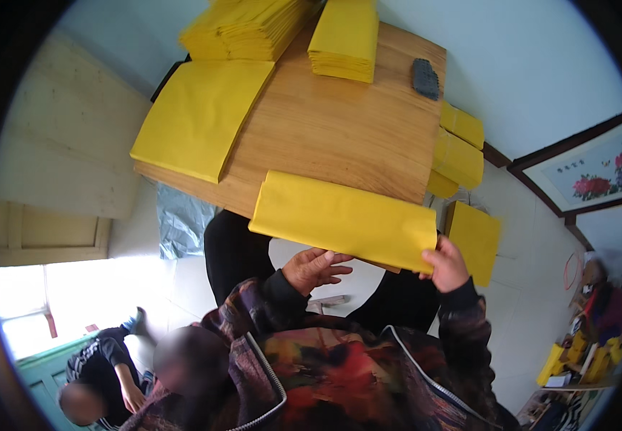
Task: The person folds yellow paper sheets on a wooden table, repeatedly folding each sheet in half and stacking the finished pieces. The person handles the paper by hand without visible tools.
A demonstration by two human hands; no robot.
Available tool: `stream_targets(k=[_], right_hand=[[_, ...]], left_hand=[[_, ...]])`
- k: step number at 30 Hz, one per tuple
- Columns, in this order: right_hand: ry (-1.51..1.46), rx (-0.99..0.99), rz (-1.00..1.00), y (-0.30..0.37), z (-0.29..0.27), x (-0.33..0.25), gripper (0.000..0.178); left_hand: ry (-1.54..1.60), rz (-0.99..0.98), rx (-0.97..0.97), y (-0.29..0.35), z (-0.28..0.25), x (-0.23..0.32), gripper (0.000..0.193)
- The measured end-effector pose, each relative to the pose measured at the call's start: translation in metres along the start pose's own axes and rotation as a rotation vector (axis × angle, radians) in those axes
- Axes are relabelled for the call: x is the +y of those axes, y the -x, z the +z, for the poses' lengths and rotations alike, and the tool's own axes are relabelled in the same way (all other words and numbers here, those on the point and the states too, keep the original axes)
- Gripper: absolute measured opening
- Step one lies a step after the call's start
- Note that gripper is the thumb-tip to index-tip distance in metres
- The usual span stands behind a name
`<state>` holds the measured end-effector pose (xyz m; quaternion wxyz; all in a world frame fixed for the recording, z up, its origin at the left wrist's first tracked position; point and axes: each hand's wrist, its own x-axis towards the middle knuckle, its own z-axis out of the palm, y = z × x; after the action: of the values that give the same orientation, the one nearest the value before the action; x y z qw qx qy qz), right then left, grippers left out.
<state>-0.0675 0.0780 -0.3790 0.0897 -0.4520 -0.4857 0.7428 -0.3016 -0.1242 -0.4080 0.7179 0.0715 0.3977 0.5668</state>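
A folded stack of yellow paper (343, 219) lies at the near edge of the wooden table (339, 129). My right hand (446, 264) grips its near right corner, thumb on top. My left hand (314, 268) sits under the stack's near edge with its fingers spread, touching the underside. Both sleeves are dark and patterned.
On the table lie a flat yellow sheet pile (199, 115) at the left, two more yellow stacks (345, 39) at the far end and a dark block (426, 77). Yellow bundles (460, 154) stand right of the table. A seated person (106, 373) is at the lower left.
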Motion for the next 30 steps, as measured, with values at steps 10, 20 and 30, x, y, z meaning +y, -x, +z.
stream_targets(k=[10,20,30], right_hand=[[-0.343,-0.237,0.090,0.052,0.078,0.063,0.039],[-0.171,-0.380,-0.053,0.035,0.065,0.020,0.043],[0.206,-0.137,-0.370,-0.008,0.141,0.012,0.036]], left_hand=[[0.282,0.226,0.282,-0.028,0.001,-0.022,0.038],[0.017,0.117,0.082,0.004,-0.028,0.013,0.033],[-0.244,0.181,-0.106,-0.013,-0.036,0.085,0.031]])
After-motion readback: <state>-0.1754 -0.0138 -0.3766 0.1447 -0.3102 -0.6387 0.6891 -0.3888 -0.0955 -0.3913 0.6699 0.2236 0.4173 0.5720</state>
